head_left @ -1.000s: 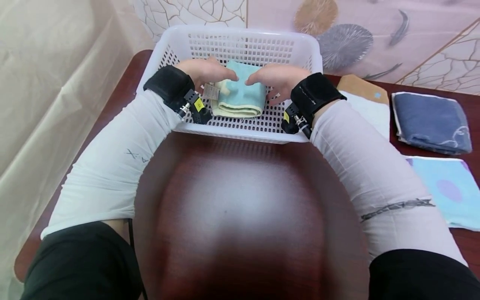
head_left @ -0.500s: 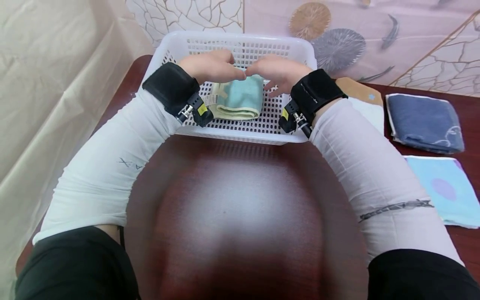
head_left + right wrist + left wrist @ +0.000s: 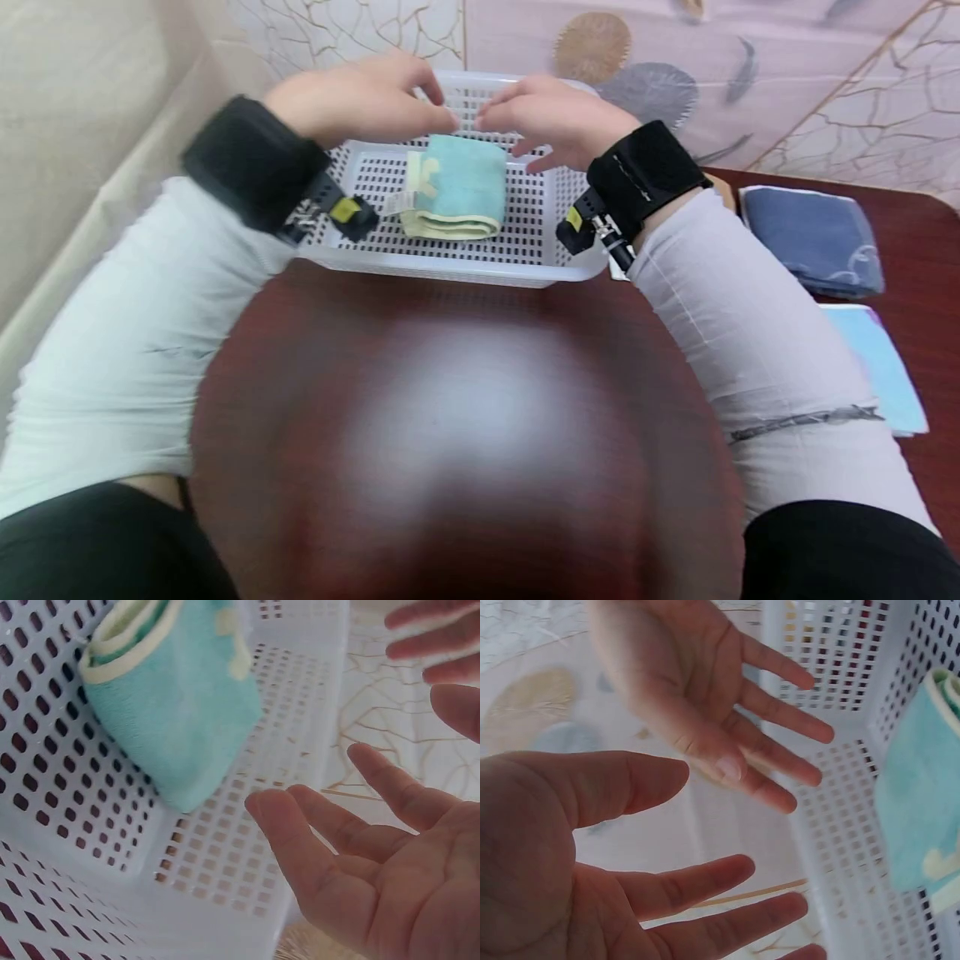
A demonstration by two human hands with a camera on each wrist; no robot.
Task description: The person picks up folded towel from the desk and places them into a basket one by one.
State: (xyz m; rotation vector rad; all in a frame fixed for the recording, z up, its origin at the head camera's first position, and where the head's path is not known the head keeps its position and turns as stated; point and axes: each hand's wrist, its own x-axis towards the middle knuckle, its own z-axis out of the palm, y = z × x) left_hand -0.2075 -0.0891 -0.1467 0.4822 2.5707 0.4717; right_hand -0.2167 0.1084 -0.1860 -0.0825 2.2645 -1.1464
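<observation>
A folded turquoise towel (image 3: 463,183) with cream edging and a white label lies on the floor of the white plastic basket (image 3: 480,271). My left hand (image 3: 367,100) hovers above the basket's back left part, fingers spread and holding nothing. Opposite it, over the back right part, is my right hand (image 3: 551,121), its fingers loosely extended around air. In the left wrist view both palms face the basket side, with the towel (image 3: 922,787) off to the right. The right wrist view has the towel (image 3: 172,712) at upper left, apart from the right hand (image 3: 390,870).
To the right on the dark red table (image 3: 465,433) lie a folded navy cloth (image 3: 813,237) and a folded light blue cloth (image 3: 877,367). Another cloth is mostly hidden behind the right arm. A patterned covering (image 3: 517,33) rises behind the basket; beige fabric (image 3: 97,133) hangs at left.
Both hands have risen off the towel, the left hand moving outward to the left and up. The towel stays in the basket. The head view has shifted somewhat to the right.
</observation>
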